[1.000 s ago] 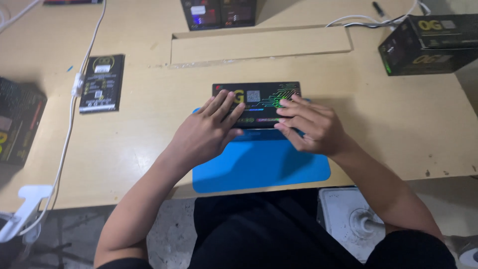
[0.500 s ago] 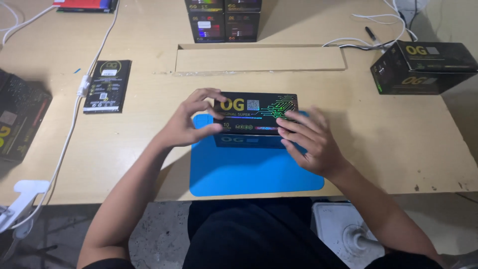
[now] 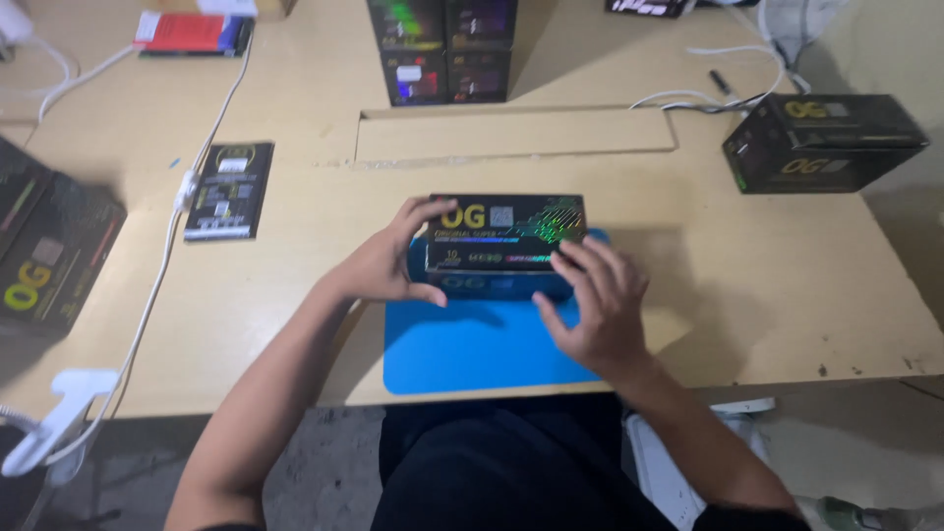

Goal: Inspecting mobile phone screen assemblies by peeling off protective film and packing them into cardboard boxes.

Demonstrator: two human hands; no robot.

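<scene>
Box (image 3: 506, 236) on mat (image 3: 472, 344), between both hands (image 3: 379, 265).

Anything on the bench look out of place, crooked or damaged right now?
Nothing looks damaged or spilled. Both hands, left and right, hold the black box over the blue mat. The only untidy bit is the white cable trailing across the table to a clip at the front edge.
</scene>
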